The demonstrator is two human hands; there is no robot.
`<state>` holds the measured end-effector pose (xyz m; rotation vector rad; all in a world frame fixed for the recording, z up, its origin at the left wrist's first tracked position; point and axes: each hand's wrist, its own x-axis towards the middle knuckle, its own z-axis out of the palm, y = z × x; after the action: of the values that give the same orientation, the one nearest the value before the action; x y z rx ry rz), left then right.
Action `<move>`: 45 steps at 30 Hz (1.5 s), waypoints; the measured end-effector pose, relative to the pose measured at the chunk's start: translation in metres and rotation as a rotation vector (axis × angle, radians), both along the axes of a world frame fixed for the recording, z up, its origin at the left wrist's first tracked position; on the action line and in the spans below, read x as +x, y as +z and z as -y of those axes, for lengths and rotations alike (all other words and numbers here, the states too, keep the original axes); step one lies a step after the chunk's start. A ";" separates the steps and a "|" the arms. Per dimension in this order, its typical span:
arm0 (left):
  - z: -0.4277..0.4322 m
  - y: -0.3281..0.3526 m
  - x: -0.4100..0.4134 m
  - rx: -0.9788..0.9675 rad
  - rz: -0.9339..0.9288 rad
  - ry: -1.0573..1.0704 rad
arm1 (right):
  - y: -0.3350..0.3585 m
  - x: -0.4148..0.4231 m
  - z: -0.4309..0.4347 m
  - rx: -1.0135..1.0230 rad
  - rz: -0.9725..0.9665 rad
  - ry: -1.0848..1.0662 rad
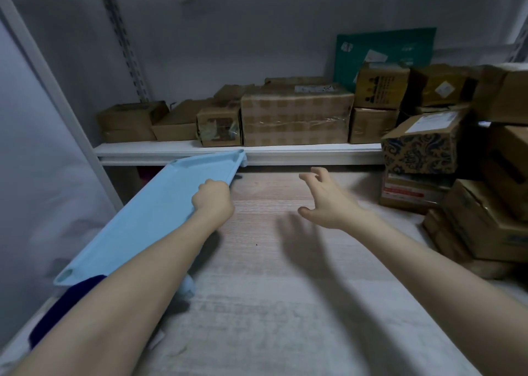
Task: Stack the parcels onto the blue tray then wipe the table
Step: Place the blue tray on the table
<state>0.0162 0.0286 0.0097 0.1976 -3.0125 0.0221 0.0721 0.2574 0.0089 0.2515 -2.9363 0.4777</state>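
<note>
The left hand (pixel 213 197) has its grip clenched on the blue tray (pixel 154 212), with the fingers curled over the tray's right long rim, close to its far end. The right hand (pixel 325 201) has its grip released. Its fingers are spread and lightly bent, holding nothing, in the air above the bench (pixel 271 290), to the right of the tray and apart from it.

The tray carries nothing, and its hollow face is turned up. Its long axis runs on a slant from near left to far right. The far short end points at the white shelf (pixel 300 154), and its far corner lies just before the shelf's front edge. Whether the tray rests on the bench or is held clear of it, I cannot tell.

At the tray's near end a dark blue cloth (pixel 65 304) lies on the bench, partly under the left forearm. A small pale blue lump beside that forearm is too blurred to name.

Beyond the tray's far end, brown cardboard parcels (pixel 295 118) stand in a row on the shelf, the largest of them taped. Well to the right of the tray, stacked parcels (pixel 420 149) rise from the bench, and one of them has a dark blue pattern and sits on a box with red print. A green board (pixel 385 52) leans against the wall behind the row, far to the tray's right.
</note>
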 end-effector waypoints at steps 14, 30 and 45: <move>-0.040 0.110 0.083 -0.030 -0.171 -0.239 | 0.045 0.047 -0.032 -0.426 -0.074 -0.239; -0.007 0.070 0.067 -0.307 -0.333 -0.655 | 0.031 0.015 -0.051 -1.095 -0.076 -0.607; 0.023 -0.011 0.034 -0.241 -0.103 -0.669 | -0.011 -0.022 -0.021 -0.618 0.124 -0.663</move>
<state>0.0505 0.0054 -0.0010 -0.7952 -2.7793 0.2949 0.0503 0.2788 -0.0023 -0.8084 -2.5720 1.2371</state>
